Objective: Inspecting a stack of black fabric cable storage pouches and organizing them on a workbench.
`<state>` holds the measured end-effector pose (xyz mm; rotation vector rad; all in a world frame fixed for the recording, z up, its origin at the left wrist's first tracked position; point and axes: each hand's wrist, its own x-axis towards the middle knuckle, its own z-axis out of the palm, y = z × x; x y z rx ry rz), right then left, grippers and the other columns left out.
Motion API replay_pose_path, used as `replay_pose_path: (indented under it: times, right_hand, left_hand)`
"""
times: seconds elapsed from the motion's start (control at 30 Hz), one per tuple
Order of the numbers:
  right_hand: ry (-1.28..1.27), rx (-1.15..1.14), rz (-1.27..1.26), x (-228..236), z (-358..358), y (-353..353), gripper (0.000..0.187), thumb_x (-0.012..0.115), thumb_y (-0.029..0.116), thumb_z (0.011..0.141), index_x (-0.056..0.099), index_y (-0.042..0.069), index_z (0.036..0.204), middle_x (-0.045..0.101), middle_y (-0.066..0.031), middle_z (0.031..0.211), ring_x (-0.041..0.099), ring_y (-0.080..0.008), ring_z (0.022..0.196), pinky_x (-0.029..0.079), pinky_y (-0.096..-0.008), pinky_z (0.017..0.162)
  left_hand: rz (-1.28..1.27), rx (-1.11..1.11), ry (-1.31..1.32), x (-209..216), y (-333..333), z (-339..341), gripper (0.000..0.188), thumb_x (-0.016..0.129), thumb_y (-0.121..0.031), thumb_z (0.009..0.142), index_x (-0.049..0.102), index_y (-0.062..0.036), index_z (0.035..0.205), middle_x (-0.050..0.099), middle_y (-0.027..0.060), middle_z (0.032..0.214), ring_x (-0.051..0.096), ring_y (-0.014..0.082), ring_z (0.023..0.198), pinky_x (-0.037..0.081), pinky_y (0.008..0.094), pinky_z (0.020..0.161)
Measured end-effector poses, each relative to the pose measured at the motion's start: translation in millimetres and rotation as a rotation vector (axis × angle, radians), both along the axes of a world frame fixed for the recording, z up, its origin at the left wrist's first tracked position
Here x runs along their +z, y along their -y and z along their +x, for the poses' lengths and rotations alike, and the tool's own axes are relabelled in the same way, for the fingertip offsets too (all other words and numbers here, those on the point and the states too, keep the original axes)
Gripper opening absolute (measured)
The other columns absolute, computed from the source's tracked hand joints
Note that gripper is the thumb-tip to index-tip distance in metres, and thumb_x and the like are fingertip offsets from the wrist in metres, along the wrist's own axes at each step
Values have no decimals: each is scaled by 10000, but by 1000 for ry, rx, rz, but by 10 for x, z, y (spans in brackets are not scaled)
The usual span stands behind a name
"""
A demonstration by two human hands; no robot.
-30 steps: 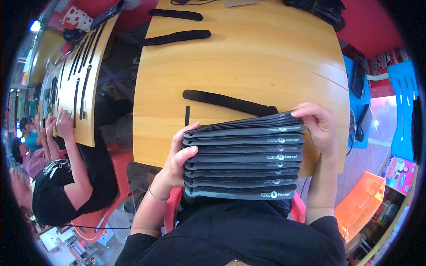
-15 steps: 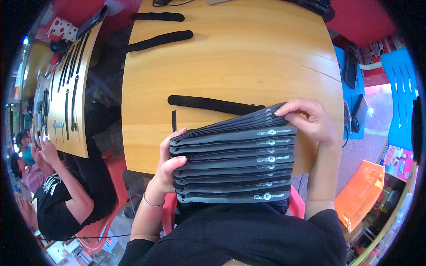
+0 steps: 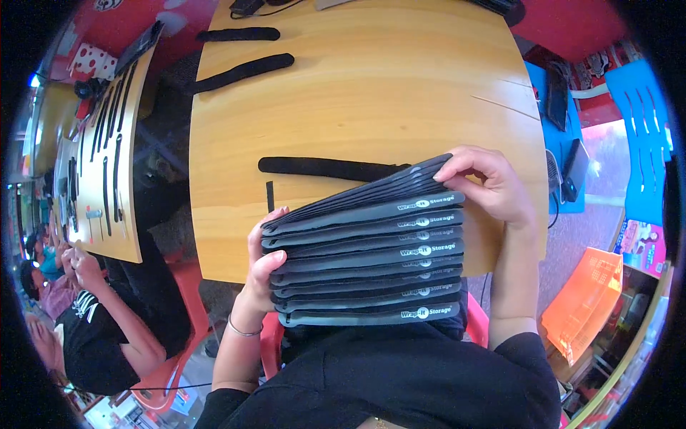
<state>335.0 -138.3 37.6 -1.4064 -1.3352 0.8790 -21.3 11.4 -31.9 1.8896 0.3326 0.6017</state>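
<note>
A thick stack of black and grey fabric straps point(image 3: 368, 268) with white print hangs over the table's near edge, in front of my body. My left hand point(image 3: 262, 264) grips its left end, thumb in front and fingers behind. At the upper right corner, my right hand point(image 3: 489, 187) pinches the ends of the topmost straps between thumb and fingers. Those upper straps are fanned into thin layers, while the lower ones lie further apart. Behind the stack, a loose black strap point(image 3: 321, 168) rests on the table, its right end partly covered. Near my left hand lies a short black strip point(image 3: 270, 195).
Two more black straps point(image 3: 246, 71) lie at the far left of the wooden table point(image 3: 400, 93). To the left, a person point(image 3: 107, 322) sits at another table point(image 3: 132, 214) with several straps. An orange basket point(image 3: 582, 300) stands at the right, below a blue surface point(image 3: 564, 157).
The view has shifted slightly, and the stack sits a little further left in it. My grip on both ends stays the same. The neighbouring person's hands have moved closer together.
</note>
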Motion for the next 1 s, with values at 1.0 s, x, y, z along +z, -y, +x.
replay_pose_path:
  times: [1.0]
  right_hand:
    - [-83,-15,-76,-101,-4,68,338,756,-44,740,522,67,956,568,-4,956,578,-77,855,478,-232,759]
  left_hand:
    - [-82,57,-104,-161,-6,-123,839,838,-97,680,337,-235,1338,253,246,1433,384,427,1297,398,510,1041]
